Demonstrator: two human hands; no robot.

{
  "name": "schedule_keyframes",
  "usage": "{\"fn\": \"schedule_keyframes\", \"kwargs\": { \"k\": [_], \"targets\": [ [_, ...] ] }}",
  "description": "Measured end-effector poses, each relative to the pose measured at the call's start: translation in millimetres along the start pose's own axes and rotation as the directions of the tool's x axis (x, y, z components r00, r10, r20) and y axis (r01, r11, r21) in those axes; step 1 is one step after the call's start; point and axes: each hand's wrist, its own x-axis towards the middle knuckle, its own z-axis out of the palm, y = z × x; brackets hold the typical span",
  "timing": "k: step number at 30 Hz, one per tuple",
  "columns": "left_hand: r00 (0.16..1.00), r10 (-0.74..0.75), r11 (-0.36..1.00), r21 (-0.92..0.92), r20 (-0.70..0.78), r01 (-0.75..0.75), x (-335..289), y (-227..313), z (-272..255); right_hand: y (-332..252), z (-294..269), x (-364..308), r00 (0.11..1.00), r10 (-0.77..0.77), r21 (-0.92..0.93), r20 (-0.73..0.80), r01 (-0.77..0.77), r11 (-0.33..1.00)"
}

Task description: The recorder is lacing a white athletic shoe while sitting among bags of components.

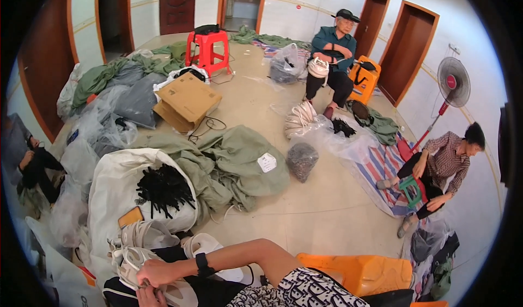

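At the lower left, my right hand [158, 272], with a black band on its wrist, has its fingers closed on a white strappy sandal upper [129, 259]. My left hand [150, 296] is just below, also closed on the sandal upper's edge; the fingertips of the two hands nearly meet. More white sandal uppers [150, 233] lie just beyond, and another white piece [204, 245] rests beside my right forearm. Past them, a heap of short black strips [163, 190] sits on a large white sack [111, 179], with an orange-backed phone [131, 216] nearby.
Green cloth sacks [239, 165] and a cardboard box [190, 97] lie ahead. Filled clear bags [76, 165] line the left. A red stool [208, 51], a fan [453, 84] and an orange seat [357, 271] stand around. Three other people sit nearby, two right, one left.
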Motion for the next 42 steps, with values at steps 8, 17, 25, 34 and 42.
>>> {"fn": "schedule_keyframes", "kwargs": {
  "k": [8, 17, 25, 34, 42],
  "targets": [
    [0.998, -0.067, 0.996, -0.054, -0.003, 0.067, -10, -11, 10, -3, 4, 0, 0.995, 0.043, 0.103, -0.089, -0.034, 0.994],
    [0.962, -0.272, 0.947, -0.179, -0.008, 0.266, -10, -17, 23, -3, -25, -12, 0.983, 0.13, 0.239, -0.127, -0.097, 0.966],
    [0.917, -0.392, 0.895, -0.263, -0.074, 0.361, -25, -22, 19, -7, -32, -29, 1.0, -0.018, -0.071, 0.001, 0.018, 0.997],
    [0.846, -0.533, 0.703, -0.541, 0.027, 0.46, -33, -21, 19, -16, -30, -20, 0.907, -0.4, -0.472, 0.129, 0.411, 0.78],
    [0.814, -0.578, 0.687, -0.569, -0.053, 0.451, -44, -23, 23, -29, -25, -5, 0.743, -0.466, -0.625, 0.479, 0.662, 0.413]
  ]
}}
